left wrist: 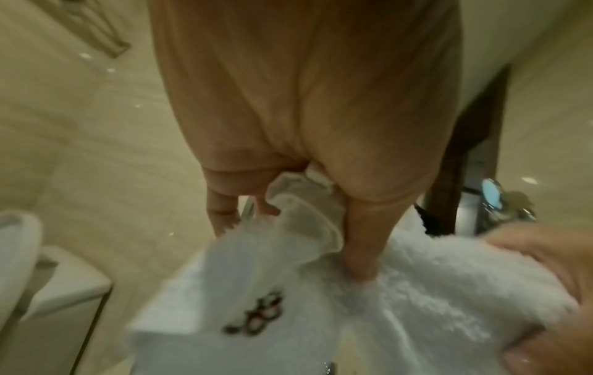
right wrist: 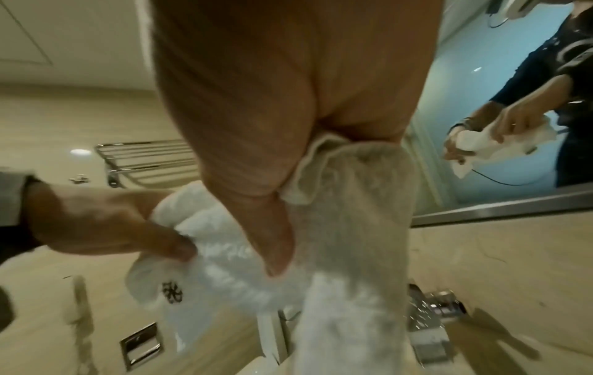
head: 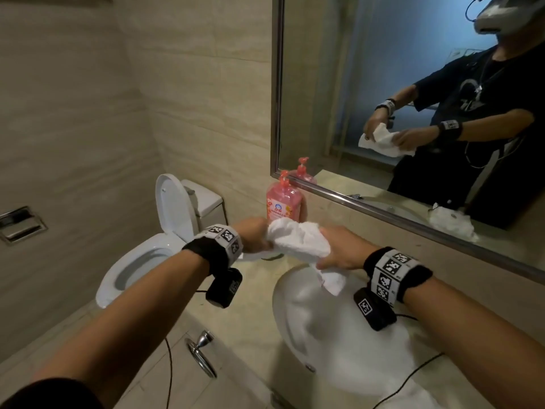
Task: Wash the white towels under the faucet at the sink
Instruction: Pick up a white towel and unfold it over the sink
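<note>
A white towel (head: 298, 240) with a small dark embroidered mark (left wrist: 256, 314) is bunched between both hands, above the far left rim of the white sink (head: 295, 329). My left hand (head: 256, 235) grips its left end, thumb pressed into the cloth (left wrist: 417, 291). My right hand (head: 340, 250) grips the right end, and a tail of towel (right wrist: 353, 291) hangs below it toward the basin. The chrome faucet (right wrist: 431, 312) shows just beyond the towel in the right wrist view. It is hidden in the head view.
A pink soap bottle (head: 283, 202) stands on the counter right behind the hands. A toilet (head: 165, 231) with its lid up is to the left. The mirror (head: 413, 84) reflects another white towel (head: 451, 224) lying on the counter. A towel ring (head: 203, 355) hangs on the cabinet front.
</note>
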